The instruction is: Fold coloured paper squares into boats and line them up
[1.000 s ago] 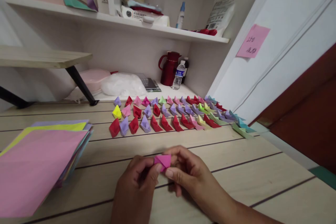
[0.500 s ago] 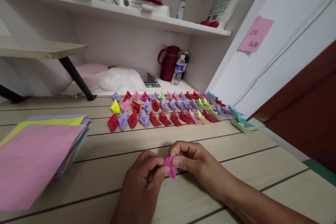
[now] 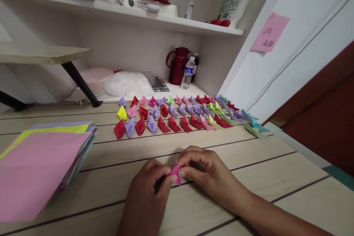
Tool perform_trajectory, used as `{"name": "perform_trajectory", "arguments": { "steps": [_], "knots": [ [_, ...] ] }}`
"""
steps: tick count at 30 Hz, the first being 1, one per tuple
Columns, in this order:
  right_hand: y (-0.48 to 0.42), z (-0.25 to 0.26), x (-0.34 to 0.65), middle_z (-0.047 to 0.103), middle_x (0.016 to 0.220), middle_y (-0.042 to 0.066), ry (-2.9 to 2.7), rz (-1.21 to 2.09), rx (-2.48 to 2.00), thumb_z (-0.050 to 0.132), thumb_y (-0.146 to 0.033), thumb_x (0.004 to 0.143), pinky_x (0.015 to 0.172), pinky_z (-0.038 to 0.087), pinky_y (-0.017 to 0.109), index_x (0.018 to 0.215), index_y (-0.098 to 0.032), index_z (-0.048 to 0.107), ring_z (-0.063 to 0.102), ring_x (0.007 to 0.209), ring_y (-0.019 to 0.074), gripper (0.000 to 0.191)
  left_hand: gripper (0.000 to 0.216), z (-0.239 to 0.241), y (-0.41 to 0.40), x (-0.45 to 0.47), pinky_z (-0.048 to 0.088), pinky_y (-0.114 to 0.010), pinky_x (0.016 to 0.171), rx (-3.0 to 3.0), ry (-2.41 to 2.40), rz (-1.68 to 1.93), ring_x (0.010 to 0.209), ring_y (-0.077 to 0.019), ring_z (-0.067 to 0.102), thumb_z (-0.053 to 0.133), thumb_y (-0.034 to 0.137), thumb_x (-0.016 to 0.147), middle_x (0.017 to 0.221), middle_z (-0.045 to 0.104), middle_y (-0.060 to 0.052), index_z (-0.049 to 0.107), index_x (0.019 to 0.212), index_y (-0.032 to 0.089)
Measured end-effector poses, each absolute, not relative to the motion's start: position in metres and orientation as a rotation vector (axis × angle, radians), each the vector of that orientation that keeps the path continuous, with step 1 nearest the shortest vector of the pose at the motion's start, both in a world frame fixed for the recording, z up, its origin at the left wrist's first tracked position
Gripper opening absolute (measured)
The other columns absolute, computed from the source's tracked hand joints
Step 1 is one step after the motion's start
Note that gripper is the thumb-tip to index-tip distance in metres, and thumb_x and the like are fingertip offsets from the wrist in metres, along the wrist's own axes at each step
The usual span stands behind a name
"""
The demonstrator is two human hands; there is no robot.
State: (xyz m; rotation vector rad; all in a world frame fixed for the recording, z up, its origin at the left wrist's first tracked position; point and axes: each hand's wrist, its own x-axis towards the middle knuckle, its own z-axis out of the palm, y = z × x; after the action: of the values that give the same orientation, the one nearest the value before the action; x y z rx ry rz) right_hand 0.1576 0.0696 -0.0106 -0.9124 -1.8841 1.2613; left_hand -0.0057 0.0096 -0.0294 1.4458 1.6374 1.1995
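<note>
A small folded piece of magenta paper [image 3: 177,175] is pinched between both hands above the near part of the table. My left hand [image 3: 151,188] grips its left side between thumb and forefinger. On the other side, my right hand [image 3: 200,166] holds the right edge the same way. The fingertips cover part of the folds. Beyond the hands, several folded paper boats [image 3: 174,124] in red, purple, pink, yellow, green and blue stand in rows. To the left lies a stack of coloured paper sheets [image 3: 41,166], pink on top.
Behind the boats, a white ledge holds a dark red jug [image 3: 178,67], a water bottle [image 3: 187,73] and a white plastic bag [image 3: 127,84]. A black-legged wooden stand [image 3: 47,54] rises at the left. A pink note [image 3: 271,32] sticks to the wall.
The magenta paper has shifted slightly left and turned a little, and its outline looks more compact. Both hands keep their pinch on it. The view has moved slightly.
</note>
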Motion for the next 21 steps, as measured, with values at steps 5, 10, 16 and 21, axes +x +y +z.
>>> {"name": "perform_trajectory", "arguments": {
  "steps": [5, 10, 16, 21],
  "knots": [
    [0.0703, -0.012, 0.1554, 0.064, 0.072, 0.001, -1.554, 1.586, -0.991, 0.08, -0.04, 0.074, 0.066, 0.041, 0.027, 0.073, -0.018, 0.071, 0.054, 0.068, 0.0148, 0.024, 0.018, -0.0243, 0.0081, -0.0043, 0.042, -0.025, 0.063, 1.091, 1.535, 1.389, 0.064, -0.0141, 0.056, 0.069, 0.041, 0.075, 0.071, 0.062, 0.003, 0.071, 0.083, 0.025],
    [0.0758, -0.0081, 0.1566, 0.064, 0.069, 0.0, -1.138, 1.79, -0.913, 0.084, -0.036, 0.07, 0.071, 0.039, 0.024, 0.07, -0.015, 0.067, 0.053, 0.069, 0.0132, 0.027, 0.037, -0.0218, 0.0069, -0.006, 0.041, -0.023, 0.056, 0.859, 1.46, 1.456, 0.053, -0.0111, 0.051, 0.067, 0.056, 0.075, 0.058, 0.056, 0.005, 0.07, 0.085, 0.021],
    [0.0756, -0.0117, 0.1588, 0.062, 0.069, 0.0, -1.045, 1.881, -0.812, 0.081, -0.03, 0.075, 0.07, 0.039, 0.023, 0.074, -0.016, 0.068, 0.052, 0.068, 0.0127, 0.02, 0.038, -0.0282, 0.0049, 0.0016, 0.043, -0.026, 0.058, 0.789, 1.26, 1.426, 0.044, -0.0095, 0.046, 0.071, 0.055, 0.071, 0.049, 0.053, 0.006, 0.073, 0.081, 0.019],
    [0.0732, -0.0126, 0.1576, 0.063, 0.071, 0.0, -1.049, 1.87, -0.832, 0.082, -0.029, 0.074, 0.073, 0.039, 0.024, 0.075, -0.016, 0.067, 0.052, 0.071, 0.0135, 0.019, 0.037, -0.027, 0.0037, 0.0036, 0.043, -0.026, 0.058, 0.791, 1.238, 1.411, 0.045, -0.0092, 0.047, 0.07, 0.054, 0.072, 0.05, 0.052, 0.006, 0.074, 0.083, 0.019]
  ]
}}
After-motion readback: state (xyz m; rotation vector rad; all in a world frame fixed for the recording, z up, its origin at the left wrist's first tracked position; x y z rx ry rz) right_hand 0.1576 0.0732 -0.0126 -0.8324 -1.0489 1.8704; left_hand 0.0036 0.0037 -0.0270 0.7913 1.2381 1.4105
